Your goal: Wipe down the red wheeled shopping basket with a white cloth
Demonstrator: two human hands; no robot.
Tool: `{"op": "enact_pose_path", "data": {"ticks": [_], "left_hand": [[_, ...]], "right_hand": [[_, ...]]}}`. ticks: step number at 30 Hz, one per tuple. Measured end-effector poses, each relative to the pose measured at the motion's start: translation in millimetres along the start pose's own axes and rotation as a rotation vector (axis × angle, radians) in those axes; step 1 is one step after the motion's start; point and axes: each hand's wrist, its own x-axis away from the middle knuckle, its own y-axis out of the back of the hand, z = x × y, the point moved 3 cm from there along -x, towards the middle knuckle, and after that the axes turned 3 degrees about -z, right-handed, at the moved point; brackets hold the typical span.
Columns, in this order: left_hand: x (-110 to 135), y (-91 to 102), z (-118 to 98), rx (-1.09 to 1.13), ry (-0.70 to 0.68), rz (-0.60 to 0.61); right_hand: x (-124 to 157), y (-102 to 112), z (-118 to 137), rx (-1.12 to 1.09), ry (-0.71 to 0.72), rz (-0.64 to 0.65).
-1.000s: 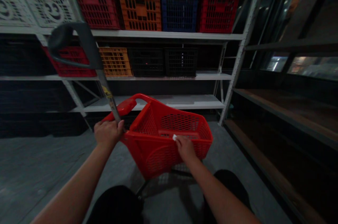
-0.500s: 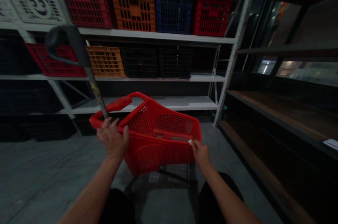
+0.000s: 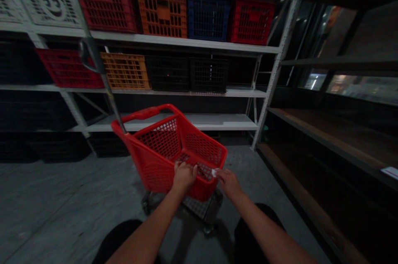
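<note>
A red plastic shopping cart (image 3: 149, 174) stands before me on dark wheels, turned with its front end toward my lower right. My left hand (image 3: 185, 176) is closed over the near side rim, fingers curled across the top edge. At the cart's front corner, my right hand (image 3: 229, 183) pinches a small crumpled white piece (image 3: 214, 172), perhaps tissue or cloth, against or just beside the rim. A grey pole (image 3: 112, 100) with a dark loop grip (image 3: 93, 56) rises from the cart's handle end, leaning left.
White metal shelving (image 3: 199, 94) spans the back, holding an orange crate (image 3: 161, 13), a blue crate (image 3: 208, 17), a red crate (image 3: 253, 21) and several others. Brown shelves (image 3: 314, 125) run along the right. Grey concrete floor (image 3: 62, 201) extends to the left.
My left hand has moved right, from the handle corner to the rim near the front. The cart has swung its front toward me. My right hand shifted slightly left with the white piece.
</note>
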Motion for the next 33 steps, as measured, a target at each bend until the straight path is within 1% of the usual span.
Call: {"op": "enact_pose_path", "data": {"ticks": [3,5,7,11,12,14,16,18,20,21,22,24,26,28,30,33], "left_hand": [[3.5,1.1,17.2,-0.002,-0.005,0.012],[4.9,1.9,24.3,-0.01,0.002,0.011],[5.7,2.7,29.8,-0.016,0.012,0.006],[7.4,4.6,39.2,-0.008,0.022,-0.001],[8.0,5.0,41.2,-0.002,0.021,0.002],[9.1,5.3,44.7,0.01,0.018,0.01],[10.0,4.9,46.9,0.022,0.015,0.019],[10.3,3.9,46.9,0.035,0.012,0.028],[9.9,2.7,44.6,0.045,0.008,0.036],[9.5,2.3,42.8,0.047,0.009,0.037],[9.0,2.0,40.8,0.048,0.013,0.037],[8.4,2.1,37.2,0.045,0.027,0.032],[8.3,2.9,35.2,0.046,0.035,0.032],[8.9,4.0,34.9,0.057,0.026,0.042],[9.8,5.3,35.8,0.07,0.004,0.06],[11.4,7.3,36.6,0.077,-0.017,0.082]], "right_hand": [[-27.4,2.8,-24.4,0.026,-0.108,-0.028],[-36.9,-0.7,-24.2,0.033,-0.155,-0.051],[-31.8,-10.0,-6.6,-0.008,-0.153,-0.064],[6.1,-38.4,52.5,-0.218,-0.109,-0.06],[14.2,-44.0,63.3,-0.259,-0.106,-0.065],[21.6,-49.8,71.9,-0.299,-0.098,-0.082],[16.7,-46.9,62.4,-0.273,-0.094,-0.109],[4.8,-38.1,42.6,-0.206,-0.105,-0.137],[-5.5,-28.5,25.5,-0.138,-0.144,-0.174],[-7.7,-25.4,21.9,-0.113,-0.164,-0.192],[-7.2,-24.2,22.6,-0.097,-0.176,-0.203],[1.0,-28.0,34.9,-0.105,-0.167,-0.199],[13.7,-36.2,52.8,-0.158,-0.12,-0.166],[21.9,-41.2,62.4,-0.199,-0.076,-0.134],[18.8,-38.3,55.8,-0.178,-0.066,-0.128],[-3.7,-23.6,24.7,-0.062,-0.123,-0.144]]}}
